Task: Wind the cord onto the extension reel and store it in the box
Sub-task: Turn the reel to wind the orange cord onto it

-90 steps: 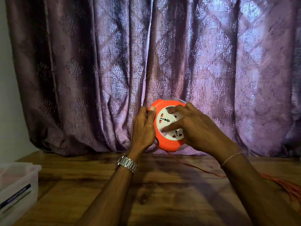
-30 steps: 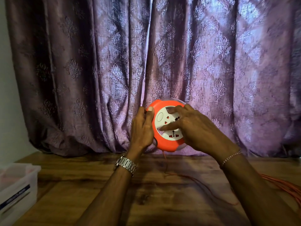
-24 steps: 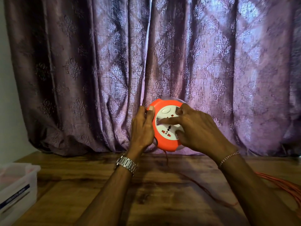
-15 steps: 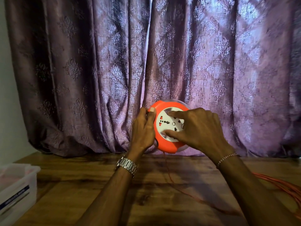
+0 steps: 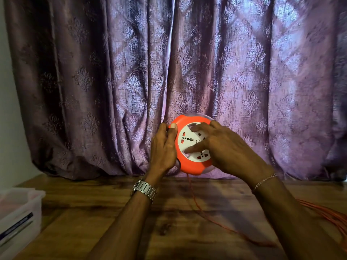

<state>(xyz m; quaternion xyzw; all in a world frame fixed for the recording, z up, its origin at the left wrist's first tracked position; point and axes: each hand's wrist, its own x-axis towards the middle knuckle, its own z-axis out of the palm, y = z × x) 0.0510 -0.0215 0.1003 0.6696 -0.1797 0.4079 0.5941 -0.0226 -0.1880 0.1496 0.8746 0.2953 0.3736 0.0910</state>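
Note:
An orange extension reel [image 5: 189, 167] with a white socket face is held upright above the wooden table, in front of the curtain. My left hand [image 5: 163, 149] grips its left rim, thumb on the orange edge. My right hand [image 5: 223, 149] lies across the white socket disc, fingers pressed on it. A thin orange cord [image 5: 195, 201] hangs from the reel's bottom, runs over the table to the right and joins a loose bundle of cord [image 5: 330, 214] at the right edge. The translucent box [image 5: 20, 207] stands open at the left edge.
A purple patterned curtain [image 5: 112, 81] hangs right behind the reel and reaches the wooden table [image 5: 84, 222]. A pale wall shows at the far left. The box bears a dark label on its side.
My right hand's fingers have kept shifting on the white disc, which has turned, its sockets now in new places. The cord below the reel now hangs straighter. My left hand has stayed put.

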